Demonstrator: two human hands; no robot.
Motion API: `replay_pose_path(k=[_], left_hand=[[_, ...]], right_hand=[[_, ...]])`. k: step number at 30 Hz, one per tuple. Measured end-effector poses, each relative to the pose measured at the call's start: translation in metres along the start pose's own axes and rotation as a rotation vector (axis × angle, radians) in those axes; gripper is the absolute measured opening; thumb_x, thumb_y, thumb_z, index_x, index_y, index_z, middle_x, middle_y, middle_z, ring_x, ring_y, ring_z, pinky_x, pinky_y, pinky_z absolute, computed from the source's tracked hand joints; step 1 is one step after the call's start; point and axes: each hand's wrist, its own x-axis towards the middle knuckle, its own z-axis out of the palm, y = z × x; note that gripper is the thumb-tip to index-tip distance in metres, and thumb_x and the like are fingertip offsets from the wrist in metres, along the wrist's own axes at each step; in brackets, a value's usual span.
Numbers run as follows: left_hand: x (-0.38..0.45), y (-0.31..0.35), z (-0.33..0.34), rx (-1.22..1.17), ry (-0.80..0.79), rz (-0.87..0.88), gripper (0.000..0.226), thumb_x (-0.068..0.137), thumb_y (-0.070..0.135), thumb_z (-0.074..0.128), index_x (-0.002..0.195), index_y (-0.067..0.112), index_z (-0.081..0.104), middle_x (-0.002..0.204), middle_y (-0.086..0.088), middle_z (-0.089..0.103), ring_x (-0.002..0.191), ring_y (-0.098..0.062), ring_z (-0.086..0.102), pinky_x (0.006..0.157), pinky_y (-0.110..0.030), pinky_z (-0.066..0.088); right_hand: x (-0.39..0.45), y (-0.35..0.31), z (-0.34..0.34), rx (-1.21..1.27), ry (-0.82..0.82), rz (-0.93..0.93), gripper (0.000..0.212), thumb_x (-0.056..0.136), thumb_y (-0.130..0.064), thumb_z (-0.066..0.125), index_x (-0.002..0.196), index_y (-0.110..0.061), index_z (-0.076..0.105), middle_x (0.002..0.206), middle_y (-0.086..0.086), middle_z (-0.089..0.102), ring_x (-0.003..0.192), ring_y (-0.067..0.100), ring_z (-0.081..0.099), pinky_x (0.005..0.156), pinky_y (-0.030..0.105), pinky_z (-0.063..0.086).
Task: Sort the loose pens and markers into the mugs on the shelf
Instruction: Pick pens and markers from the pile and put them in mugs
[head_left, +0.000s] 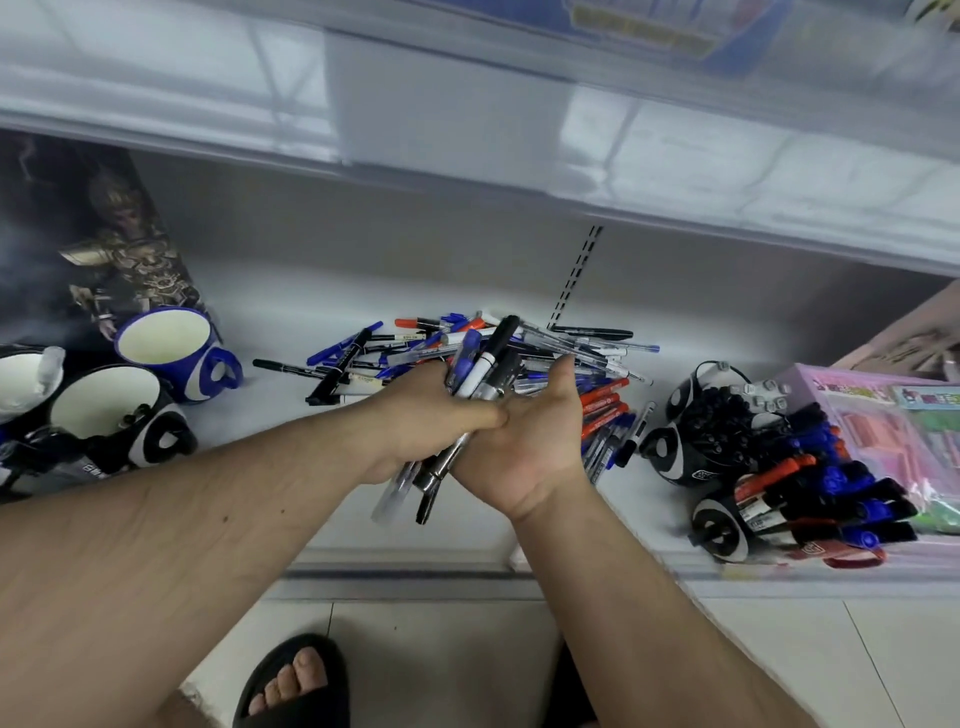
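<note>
Gripping pen bundle (470, 395), two hands; five mugs.

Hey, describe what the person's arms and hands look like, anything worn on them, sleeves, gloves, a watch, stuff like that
Both forearms are bare right up to the frame edge: no sleeves show. The left hand and right hand wear no gloves, and no watch, bracelet or ring is visible on the parts that show. The forearms have sparse hair and a few small dark spots. Below, one foot wears a black open-toed sandal.
</note>
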Motion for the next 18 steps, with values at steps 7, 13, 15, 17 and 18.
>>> replay_pose_path(k=[7, 13, 15, 17, 18], left_hand=[[0.003, 0.016, 0.011, -0.039, 0.289, 0.11, 0.014, 0.068, 0.01, 0.074, 0.072, 0.018, 0.063, 0.061, 0.005, 0.064, 0.059, -0.008, 0.06, 0.058, -0.02, 0.047], [0.0, 0.018, 0.004, -0.087, 0.29, 0.028, 0.022, 0.069, -0.002, 0.067, 0.066, 0.015, 0.054, 0.056, 0.0, 0.051, 0.054, -0.017, 0.049, 0.056, -0.027, 0.042], [0.002, 0.016, 0.002, -0.11, 0.268, -0.004, 0.02, 0.069, -0.005, 0.066, 0.069, 0.012, 0.056, 0.053, -0.002, 0.053, 0.054, -0.019, 0.052, 0.056, -0.03, 0.046], [0.003, 0.015, 0.002, -0.117, 0.254, -0.029, 0.019, 0.068, -0.007, 0.066, 0.069, 0.01, 0.057, 0.052, -0.002, 0.056, 0.051, -0.018, 0.054, 0.055, -0.03, 0.05], [0.003, 0.013, 0.002, -0.114, 0.251, -0.037, 0.018, 0.068, -0.006, 0.066, 0.069, 0.01, 0.058, 0.053, -0.003, 0.057, 0.05, -0.017, 0.055, 0.055, -0.03, 0.05]], right_hand=[[-0.007, -0.028, 0.005, -0.163, 0.004, -0.066, 0.1, 0.082, -0.086, 0.026, 0.142, -0.009, 0.045, 0.141, 0.023, 0.053, 0.136, 0.038, 0.044, 0.12, 0.051, 0.021], [0.014, -0.092, -0.104, -1.272, 0.88, -0.368, 0.036, 0.082, -0.046, 0.057, 0.106, -0.02, 0.064, 0.089, 0.002, 0.074, 0.078, 0.025, 0.069, 0.073, 0.042, 0.058], [0.018, -0.1, -0.142, -1.607, 0.984, -0.255, 0.024, 0.09, -0.038, 0.051, 0.111, -0.03, 0.059, 0.098, 0.004, 0.071, 0.079, 0.026, 0.068, 0.071, 0.038, 0.057], [0.022, -0.101, -0.161, -1.745, 1.0, -0.174, 0.032, 0.094, -0.038, 0.048, 0.126, -0.038, 0.052, 0.106, 0.008, 0.064, 0.077, 0.024, 0.064, 0.063, 0.031, 0.051], [0.026, -0.1, -0.165, -1.753, 0.995, -0.165, 0.034, 0.094, -0.04, 0.048, 0.128, -0.039, 0.049, 0.104, 0.007, 0.062, 0.075, 0.022, 0.062, 0.061, 0.029, 0.049]])
